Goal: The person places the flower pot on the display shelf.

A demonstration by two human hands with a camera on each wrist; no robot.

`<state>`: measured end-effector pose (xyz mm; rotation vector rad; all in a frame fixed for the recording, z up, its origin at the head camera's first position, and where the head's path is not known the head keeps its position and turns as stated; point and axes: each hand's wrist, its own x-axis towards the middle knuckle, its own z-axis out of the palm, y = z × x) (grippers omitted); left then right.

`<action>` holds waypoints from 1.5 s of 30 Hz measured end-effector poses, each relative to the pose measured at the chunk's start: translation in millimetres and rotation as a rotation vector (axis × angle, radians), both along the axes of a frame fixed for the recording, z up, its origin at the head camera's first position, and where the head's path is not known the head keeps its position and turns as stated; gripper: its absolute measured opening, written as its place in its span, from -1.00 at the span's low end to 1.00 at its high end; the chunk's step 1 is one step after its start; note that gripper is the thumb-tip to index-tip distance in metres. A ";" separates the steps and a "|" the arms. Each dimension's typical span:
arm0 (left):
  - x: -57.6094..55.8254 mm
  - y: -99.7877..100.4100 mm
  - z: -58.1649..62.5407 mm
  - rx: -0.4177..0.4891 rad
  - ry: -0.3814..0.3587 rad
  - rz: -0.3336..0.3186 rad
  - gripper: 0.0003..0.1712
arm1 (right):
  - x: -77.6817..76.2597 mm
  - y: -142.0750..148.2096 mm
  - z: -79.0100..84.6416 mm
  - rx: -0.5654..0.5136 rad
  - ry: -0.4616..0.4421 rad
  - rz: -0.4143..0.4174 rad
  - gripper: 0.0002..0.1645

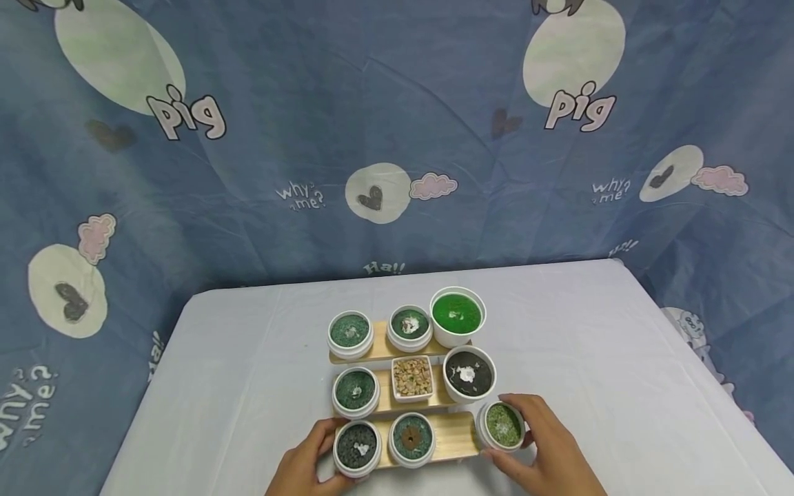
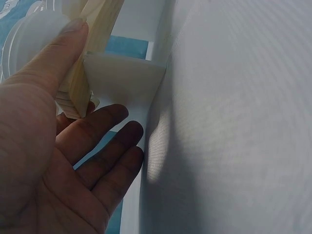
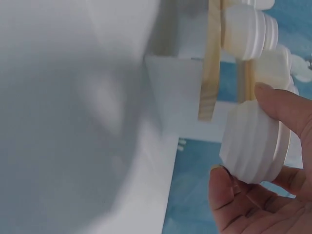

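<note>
A three-step stand with wooden boards point(image 1: 455, 434) holds small white cups and bowls. My right hand point(image 1: 544, 444) grips a white ribbed cup point(image 1: 504, 426) with light-green contents, thumb and fingers on its sides. In the right wrist view this cup point(image 3: 253, 141) is apart from the board's end point(image 3: 208, 92). At the front-left end, my left hand point(image 1: 310, 460) is around a dark-topped cup point(image 1: 357, 448). The left wrist view shows its thumb and index finger pinching the board's end point(image 2: 80, 92), the other fingers loose beneath. Beside it stands a cup with a brown centre point(image 1: 412, 439).
Behind are green-topped cups point(image 1: 350, 334), a square dish of tan bits point(image 1: 412, 379), a dark-filled bowl point(image 1: 469, 373) and a bright-green bowl point(image 1: 457, 315). A white cloth point(image 1: 620, 386) covers the table. Blue printed fabric point(image 1: 397, 103) hangs behind.
</note>
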<state>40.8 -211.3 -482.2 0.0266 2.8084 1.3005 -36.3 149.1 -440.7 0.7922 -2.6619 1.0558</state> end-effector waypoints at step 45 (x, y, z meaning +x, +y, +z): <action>-1.7 1.8 -1.5 -0.023 0.045 0.020 -0.18 | 11.8 -35.7 -20.3 -0.126 -0.005 -0.048 -0.07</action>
